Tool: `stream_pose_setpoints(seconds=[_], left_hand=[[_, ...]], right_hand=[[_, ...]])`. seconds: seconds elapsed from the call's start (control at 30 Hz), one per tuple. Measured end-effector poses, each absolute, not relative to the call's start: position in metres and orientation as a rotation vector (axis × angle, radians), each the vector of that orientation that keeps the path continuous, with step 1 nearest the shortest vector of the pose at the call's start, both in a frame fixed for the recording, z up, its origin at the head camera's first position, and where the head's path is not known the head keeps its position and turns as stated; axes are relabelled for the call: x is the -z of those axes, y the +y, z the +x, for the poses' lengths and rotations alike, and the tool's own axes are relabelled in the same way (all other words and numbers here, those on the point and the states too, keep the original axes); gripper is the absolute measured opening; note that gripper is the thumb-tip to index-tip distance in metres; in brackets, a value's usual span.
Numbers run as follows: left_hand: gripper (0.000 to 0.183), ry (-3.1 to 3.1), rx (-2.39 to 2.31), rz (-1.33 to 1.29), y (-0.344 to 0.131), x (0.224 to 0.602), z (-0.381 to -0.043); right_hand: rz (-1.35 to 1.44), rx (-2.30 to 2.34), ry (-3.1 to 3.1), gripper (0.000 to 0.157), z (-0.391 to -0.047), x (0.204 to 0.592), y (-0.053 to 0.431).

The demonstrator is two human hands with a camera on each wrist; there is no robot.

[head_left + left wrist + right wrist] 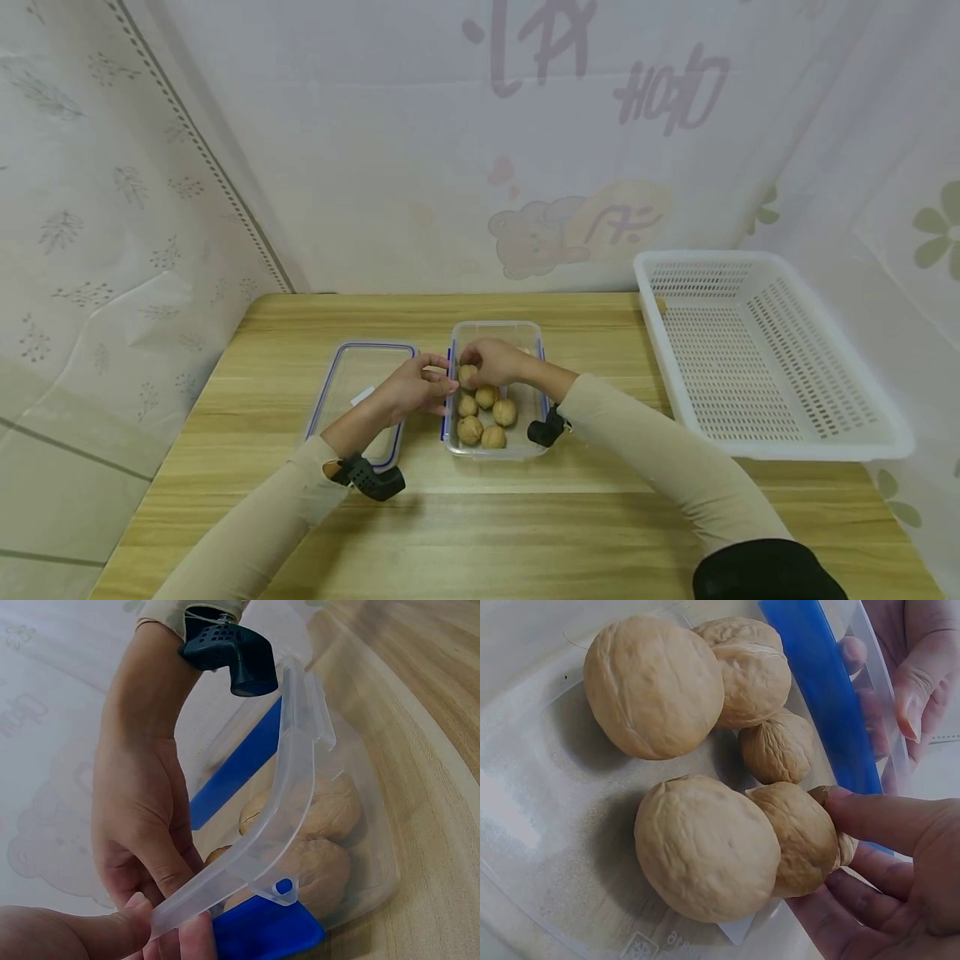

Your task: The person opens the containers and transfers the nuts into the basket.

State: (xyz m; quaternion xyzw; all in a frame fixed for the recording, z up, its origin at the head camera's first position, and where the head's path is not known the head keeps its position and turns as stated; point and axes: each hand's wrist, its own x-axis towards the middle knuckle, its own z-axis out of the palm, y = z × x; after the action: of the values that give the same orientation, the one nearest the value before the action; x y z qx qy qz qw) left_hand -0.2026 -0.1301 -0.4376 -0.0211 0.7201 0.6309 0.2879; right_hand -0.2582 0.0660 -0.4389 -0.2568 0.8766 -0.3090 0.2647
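A clear plastic box [495, 455] with blue side clips stands on the table, several walnuts [505, 412] lying on its floor. Inside it, my right hand [493, 363] pinches a walnut [467, 377] near the left wall; the right wrist view shows the thumb on that walnut [846, 849], mostly hidden behind another. My left hand [412, 388] is at the box's left side. In the left wrist view its thumb and fingers pinch the box's translucent rim [225, 874], close to a blue clip [262, 930].
A clear lid [367, 367] with a blue seal lies left of the box, partly under my left forearm. At the right stands a white perforated basket [795, 450] with a walnut [662, 306] at its far left corner. A printed cloth [375, 167] hangs behind the table.
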Motion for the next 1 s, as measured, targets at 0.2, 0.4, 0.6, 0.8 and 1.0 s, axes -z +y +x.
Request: stream_pose_setpoints(seconds=[0.2, 0.4, 0.6, 0.8, 1.0], left_hand=[[0.045, 1.923, -1.691, -0.055, -0.131, 0.438, -0.203], [0.045, 1.914, -1.696, -0.057, -0.131, 0.439, -0.203], [0.045, 1.916, -1.698, -0.049, -0.130, 0.441, -0.203], [0.045, 1.915, -1.690, -0.064, -0.130, 0.441, -0.204], [0.047, 1.900, -1.693, -0.062, -0.129, 0.440, -0.205]], right_hand=[[-0.696, 0.855, 2.364, 0.034, -0.259, 0.439, 0.066], [-0.703, 0.868, 2.355, 0.034, -0.259, 0.436, 0.068], [-0.709, 0.884, 2.363, 0.039, -0.262, 0.430, 0.074], [-0.719, 0.929, 2.380, 0.042, -0.267, 0.414, 0.085], [-0.711, 1.079, 2.349, 0.046, -0.273, 0.397, 0.100]])
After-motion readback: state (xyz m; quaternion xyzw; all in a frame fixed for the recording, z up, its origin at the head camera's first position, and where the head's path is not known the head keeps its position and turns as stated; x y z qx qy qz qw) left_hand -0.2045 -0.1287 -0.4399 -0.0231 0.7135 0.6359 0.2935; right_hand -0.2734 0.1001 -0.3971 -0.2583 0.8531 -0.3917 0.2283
